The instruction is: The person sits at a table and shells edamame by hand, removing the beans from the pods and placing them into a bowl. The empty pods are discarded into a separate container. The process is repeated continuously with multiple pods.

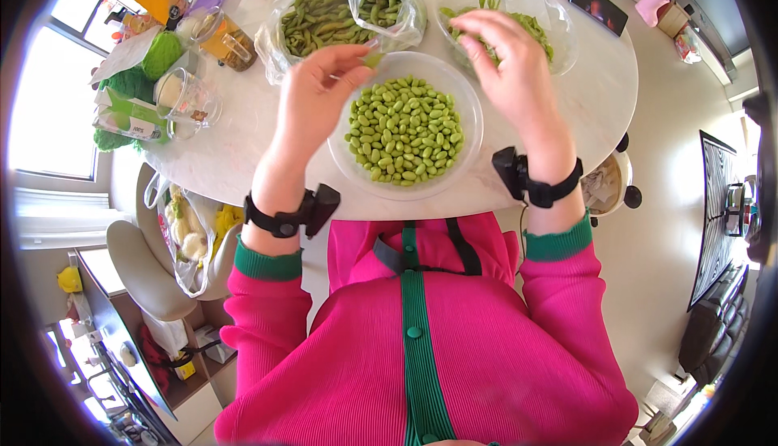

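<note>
Between the thumb and fingers of my left hand (319, 87) is a green edamame pod (372, 60), held over the upper left rim of a clear bowl (474, 133). Many shelled green soybeans (404, 130) lie in that bowl. My right hand (507, 54) is above a second clear bowl (565, 32), its fingers curved and slightly blurred; I cannot tell whether anything is in them. Green empty-looking pods (538, 32) show in this second bowl beneath the hand. Behind my left hand, an open clear plastic bag (416, 17) contains whole edamame pods (328, 17).
Left on the round table (237, 160) stand a clear cup (188, 102), a jar (228, 41) and green yarn balls (163, 55). A phone (598, 7) lies at the right edge. A chair (146, 276) holding a plastic bag stands left; a waste bin (614, 184) is at right.
</note>
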A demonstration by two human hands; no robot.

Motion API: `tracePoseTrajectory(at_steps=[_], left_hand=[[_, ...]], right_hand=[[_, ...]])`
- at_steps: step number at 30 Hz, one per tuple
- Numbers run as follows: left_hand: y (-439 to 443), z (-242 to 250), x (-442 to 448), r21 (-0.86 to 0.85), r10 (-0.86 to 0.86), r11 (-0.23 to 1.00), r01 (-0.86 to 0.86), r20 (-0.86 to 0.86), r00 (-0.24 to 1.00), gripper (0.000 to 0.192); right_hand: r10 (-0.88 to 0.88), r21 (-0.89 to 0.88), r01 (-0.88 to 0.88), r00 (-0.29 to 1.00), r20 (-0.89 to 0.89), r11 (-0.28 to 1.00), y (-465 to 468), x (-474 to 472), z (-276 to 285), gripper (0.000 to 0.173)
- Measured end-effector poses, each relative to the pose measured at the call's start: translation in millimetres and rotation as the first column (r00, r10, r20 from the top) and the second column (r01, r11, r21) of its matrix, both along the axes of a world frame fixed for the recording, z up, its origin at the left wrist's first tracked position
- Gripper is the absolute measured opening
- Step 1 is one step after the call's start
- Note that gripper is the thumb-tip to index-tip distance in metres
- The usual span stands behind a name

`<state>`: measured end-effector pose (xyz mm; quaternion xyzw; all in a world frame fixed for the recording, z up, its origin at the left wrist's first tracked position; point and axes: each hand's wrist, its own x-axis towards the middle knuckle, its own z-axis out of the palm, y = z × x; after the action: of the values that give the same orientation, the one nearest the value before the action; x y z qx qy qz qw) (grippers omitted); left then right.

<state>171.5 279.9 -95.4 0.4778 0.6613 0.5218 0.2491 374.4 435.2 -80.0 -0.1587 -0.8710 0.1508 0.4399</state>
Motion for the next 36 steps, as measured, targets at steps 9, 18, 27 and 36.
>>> tracePoseTrajectory(at_steps=[9,18,27,36], left_hand=[[-4,1,38,0.013,-0.12,0.993,0.121,0.241,0.963,0.02],[-1,-6,48,-0.002,-0.172,0.984,0.181,0.304,0.937,0.021],[-4,-7,56,-0.03,-0.178,0.979,0.202,0.358,0.917,0.024],[-7,-9,63,-0.031,-0.175,0.979,0.202,0.384,0.907,0.024]], right_hand=[[0.215,-0.098,-0.214,0.977,-0.002,0.972,-42,-7,2,0.012],[0.198,-0.183,-0.184,0.978,0.06,0.966,-43,-6,-4,0.011],[0.026,-0.157,-0.043,0.994,-0.108,0.987,9,7,0,0.01],[-0.259,-0.1,0.285,0.942,0.215,0.953,82,25,8,0.008]])
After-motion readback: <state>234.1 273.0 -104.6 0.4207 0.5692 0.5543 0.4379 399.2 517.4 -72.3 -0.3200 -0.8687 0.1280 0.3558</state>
